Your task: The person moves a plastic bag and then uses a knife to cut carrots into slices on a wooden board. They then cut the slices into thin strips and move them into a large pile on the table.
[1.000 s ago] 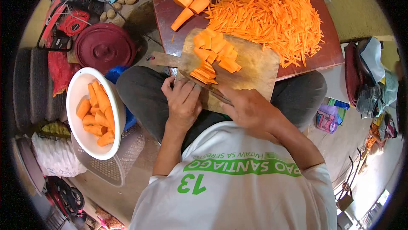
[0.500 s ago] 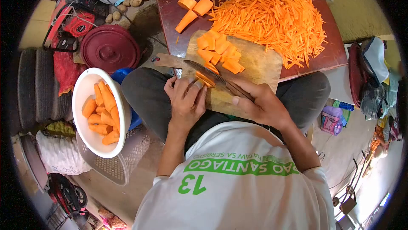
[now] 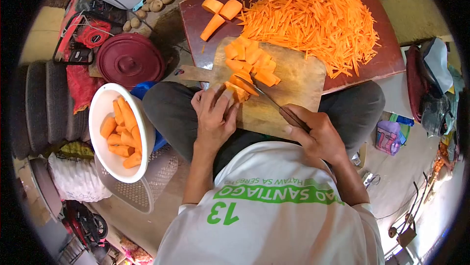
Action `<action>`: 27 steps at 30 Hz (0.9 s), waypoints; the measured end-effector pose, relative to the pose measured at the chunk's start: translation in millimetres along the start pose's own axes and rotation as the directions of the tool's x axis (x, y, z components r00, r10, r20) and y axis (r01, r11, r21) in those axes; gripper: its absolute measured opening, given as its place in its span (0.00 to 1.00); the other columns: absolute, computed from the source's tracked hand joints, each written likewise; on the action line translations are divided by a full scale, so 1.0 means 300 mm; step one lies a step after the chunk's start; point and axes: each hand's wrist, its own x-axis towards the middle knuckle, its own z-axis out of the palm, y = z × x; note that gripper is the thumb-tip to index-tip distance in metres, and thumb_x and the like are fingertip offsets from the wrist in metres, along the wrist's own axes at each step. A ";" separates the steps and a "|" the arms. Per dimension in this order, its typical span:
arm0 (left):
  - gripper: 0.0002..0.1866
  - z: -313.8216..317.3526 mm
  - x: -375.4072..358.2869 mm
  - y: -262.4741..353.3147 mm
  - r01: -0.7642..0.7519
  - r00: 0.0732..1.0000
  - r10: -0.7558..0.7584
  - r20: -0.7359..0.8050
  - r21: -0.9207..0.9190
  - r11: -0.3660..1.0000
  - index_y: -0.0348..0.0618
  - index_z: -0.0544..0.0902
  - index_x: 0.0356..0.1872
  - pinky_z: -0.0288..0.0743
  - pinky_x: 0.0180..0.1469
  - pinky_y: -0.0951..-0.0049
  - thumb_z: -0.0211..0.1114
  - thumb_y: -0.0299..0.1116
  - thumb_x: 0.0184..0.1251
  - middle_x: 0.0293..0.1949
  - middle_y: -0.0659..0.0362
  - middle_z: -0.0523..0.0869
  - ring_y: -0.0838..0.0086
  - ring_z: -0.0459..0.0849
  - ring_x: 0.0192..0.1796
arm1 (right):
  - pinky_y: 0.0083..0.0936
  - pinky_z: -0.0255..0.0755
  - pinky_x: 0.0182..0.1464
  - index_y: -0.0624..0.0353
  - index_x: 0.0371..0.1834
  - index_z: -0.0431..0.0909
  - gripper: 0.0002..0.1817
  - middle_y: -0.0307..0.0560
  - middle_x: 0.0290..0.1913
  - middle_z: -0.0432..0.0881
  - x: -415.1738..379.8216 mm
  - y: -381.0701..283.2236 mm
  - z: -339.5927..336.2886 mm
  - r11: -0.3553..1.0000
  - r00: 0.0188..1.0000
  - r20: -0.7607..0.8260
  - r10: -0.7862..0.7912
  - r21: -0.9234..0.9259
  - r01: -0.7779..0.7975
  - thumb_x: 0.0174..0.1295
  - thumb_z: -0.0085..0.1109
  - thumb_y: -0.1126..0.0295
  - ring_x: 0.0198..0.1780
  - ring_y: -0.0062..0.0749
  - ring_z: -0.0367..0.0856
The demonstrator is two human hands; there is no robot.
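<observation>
Knife (image 3: pixel 281 109): I see my right grip (image 3: pixel 314 127) clamped round its handle
Carrot slices (image 3: pixel 239 92): mid-frame on the board (image 3: pixel 298 84), left grip (image 3: pixel 215 114) closed over them
Slicing: the step in hand, I judge
Next cut: calls for fingers tucked clear

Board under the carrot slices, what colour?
Cutting board: light brown, with darker patches. Shows best in the head view.

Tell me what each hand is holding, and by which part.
The right hand holds the knife by its handle. The left hand has its fingers against the carrot slices; whether it grips them cannot be told.
</observation>
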 end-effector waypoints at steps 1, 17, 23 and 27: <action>0.28 0.000 0.000 0.003 0.023 1.000 -0.023 0.012 0.005 1.000 0.42 0.89 0.60 0.69 0.73 0.51 0.83 0.26 0.55 0.64 0.48 0.86 0.51 0.83 0.64 | 0.41 0.84 0.57 0.64 0.71 0.81 0.24 0.64 0.50 0.92 -0.006 0.001 -0.008 1.000 0.999 0.023 0.022 -0.014 -0.022 0.73 0.69 0.69 0.50 0.56 0.93; 0.17 -0.052 0.060 -0.056 0.050 0.989 -0.031 0.141 -0.135 0.990 0.41 0.92 0.50 0.83 0.57 0.60 0.82 0.21 0.60 0.49 0.50 0.91 0.52 0.88 0.52 | 0.37 0.83 0.46 0.70 0.67 0.82 0.25 0.63 0.43 0.90 -0.095 0.099 -0.065 0.998 0.997 -0.068 -0.034 0.055 0.038 0.72 0.75 0.68 0.40 0.47 0.93; 0.12 -0.070 0.006 0.053 0.301 0.952 -0.304 0.019 -0.222 0.928 0.36 0.90 0.46 0.81 0.47 0.72 0.82 0.21 0.63 0.39 0.54 0.89 0.68 0.87 0.39 | 0.39 0.82 0.48 0.69 0.68 0.81 0.25 0.65 0.47 0.90 -0.099 0.107 -0.075 0.990 0.995 0.024 -0.093 0.104 0.090 0.73 0.73 0.69 0.45 0.51 0.93; 0.11 -0.021 -0.050 0.077 0.265 0.947 -0.293 -0.133 -0.190 0.945 0.34 0.88 0.47 0.80 0.47 0.74 0.81 0.22 0.67 0.39 0.55 0.88 0.73 0.86 0.39 | 0.35 0.78 0.44 0.68 0.67 0.81 0.22 0.59 0.37 0.84 -0.050 0.097 -0.046 0.993 0.990 0.112 -0.088 0.083 0.079 0.73 0.70 0.70 0.35 0.40 0.81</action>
